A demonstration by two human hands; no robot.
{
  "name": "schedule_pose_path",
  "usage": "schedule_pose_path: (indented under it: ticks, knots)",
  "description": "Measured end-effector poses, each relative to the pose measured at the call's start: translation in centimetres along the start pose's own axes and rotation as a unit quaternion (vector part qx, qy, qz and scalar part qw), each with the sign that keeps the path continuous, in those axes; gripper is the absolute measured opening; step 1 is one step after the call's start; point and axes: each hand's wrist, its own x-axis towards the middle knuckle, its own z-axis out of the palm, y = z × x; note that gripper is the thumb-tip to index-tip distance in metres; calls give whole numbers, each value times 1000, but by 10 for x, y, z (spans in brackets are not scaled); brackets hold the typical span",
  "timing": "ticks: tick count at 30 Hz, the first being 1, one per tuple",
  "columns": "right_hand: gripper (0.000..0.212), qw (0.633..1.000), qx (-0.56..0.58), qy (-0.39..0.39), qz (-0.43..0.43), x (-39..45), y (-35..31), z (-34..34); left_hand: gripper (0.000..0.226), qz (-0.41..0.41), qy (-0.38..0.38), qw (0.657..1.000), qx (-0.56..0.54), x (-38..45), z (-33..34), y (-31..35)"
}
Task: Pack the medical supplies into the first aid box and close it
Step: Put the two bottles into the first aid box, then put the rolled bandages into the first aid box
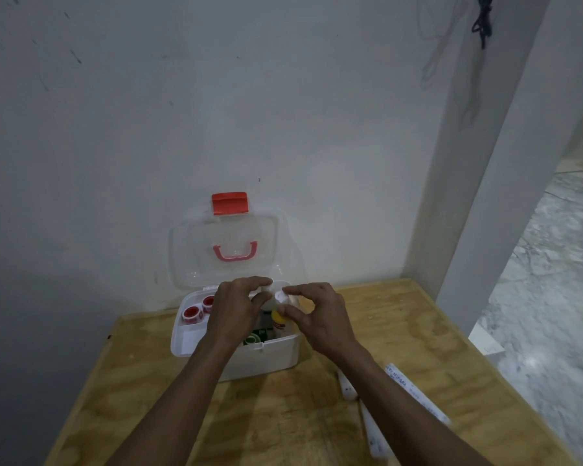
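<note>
White plastic first aid box (276, 359) sits crowded; your right hand (320, 317) pinches a small white-capped bottle (281, 299) (left hand (236, 311) curled, grip unclear), which could tip inside.

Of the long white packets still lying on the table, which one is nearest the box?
The short left packet, just right of the box's front corner. The other two lie farther toward the table's near edge.

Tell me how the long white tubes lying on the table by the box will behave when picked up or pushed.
The tubes look round and long, so a sideways push would probably roll them across the smooth plywood table. They look slim, likely light. One lies close to the near edge, so a careless nudge might send it off. Stiffness cannot be told.
</note>
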Motion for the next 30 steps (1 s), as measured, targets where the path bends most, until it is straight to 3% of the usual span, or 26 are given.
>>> schedule_pose_path:
  ticks: [4,10,13,17,23,27,30]
  knots:
    - [39,1000,1,19,7,-6,-2,-20,33,2,20,1000,-7,-8,-10,9]
    - [23,995,10,85,58,-29,6,-68,32,38,123,990,-52,-36,-22,42]
    - [20,991,4,104,86,-49,13,-90,28,60,130,986,-81,-61,-18,65]
    - [17,985,-31,116,127,-87,16,-105,24,38,66,991,-109,-92,10,75]
    - [20,970,-96,109,196,-144,18,-85,27,-37,-54,996,-55,-113,64,71]
    - [27,950,-232,86,189,-164,17,-67,30,-84,-84,992,-32,-111,80,71]
    - [33,940,-269,83,191,-167,19,-60,30,-106,-102,989,-26,-108,87,69]
